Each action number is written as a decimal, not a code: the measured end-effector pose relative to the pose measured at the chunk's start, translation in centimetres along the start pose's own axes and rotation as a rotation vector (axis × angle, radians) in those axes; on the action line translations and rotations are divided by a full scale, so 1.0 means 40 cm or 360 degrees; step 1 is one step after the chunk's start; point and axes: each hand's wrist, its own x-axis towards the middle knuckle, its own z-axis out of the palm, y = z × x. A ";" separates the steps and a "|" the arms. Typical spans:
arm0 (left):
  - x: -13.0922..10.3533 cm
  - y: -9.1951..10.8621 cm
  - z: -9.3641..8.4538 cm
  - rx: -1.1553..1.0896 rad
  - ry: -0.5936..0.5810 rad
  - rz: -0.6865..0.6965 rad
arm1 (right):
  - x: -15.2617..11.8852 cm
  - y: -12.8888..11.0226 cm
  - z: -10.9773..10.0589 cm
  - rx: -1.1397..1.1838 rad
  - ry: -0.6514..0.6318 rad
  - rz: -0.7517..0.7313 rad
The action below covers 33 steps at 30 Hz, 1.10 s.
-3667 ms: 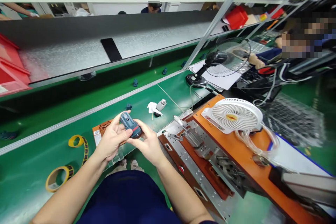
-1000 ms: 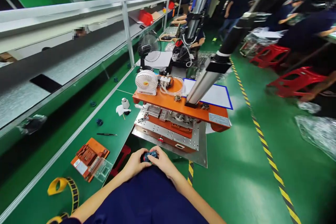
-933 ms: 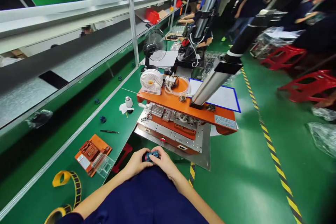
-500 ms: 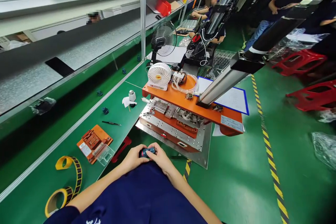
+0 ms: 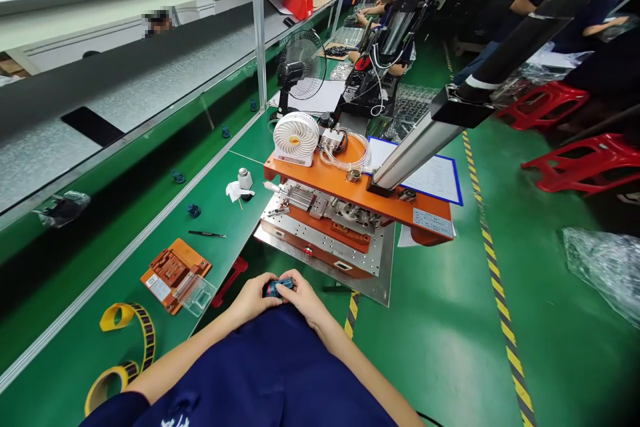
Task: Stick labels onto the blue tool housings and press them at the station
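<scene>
Close to my body, both hands hold one small dark blue part [image 5: 278,287] with a bit of red at its left end. My left hand [image 5: 254,295] is closed around the left end, while my right hand [image 5: 301,295] grips the other end, its thumb lying across the front. The fingers cover much of the part, so its exact kind is unclear. To the left on the green bench lies an orange fixture [image 5: 175,270] with a clear hinged flap [image 5: 196,293]. Tweezers [image 5: 207,234] lie behind it.
An orange-topped press machine [image 5: 320,240] stands ahead, carrying a small white fan [image 5: 296,139]. A roll of yellow tape [image 5: 117,380] curls at the bench's near left. Similar small blue parts [image 5: 193,210] line the bench's back edge. A white bottle [image 5: 245,179] stands near the machine. Red stools [image 5: 585,163] are at right.
The whole view has shifted slightly, with the bench and machine appearing a little farther left. Both hands keep the same hold on the blue part.
</scene>
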 end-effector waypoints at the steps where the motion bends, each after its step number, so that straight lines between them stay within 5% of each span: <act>1: 0.001 0.000 -0.002 0.0003 -0.0001 0.0004 | 0.002 -0.001 0.001 -0.0007 0.0002 -0.0003; 15: 0.035 -0.048 -0.021 0.0041 -0.0071 0.0056 | 0.028 -0.003 0.010 -0.0016 0.0166 -0.0026; 33: 0.048 -0.047 -0.023 0.0110 -0.0107 0.0088 | 0.020 0.004 0.007 0.0057 0.0218 -0.0010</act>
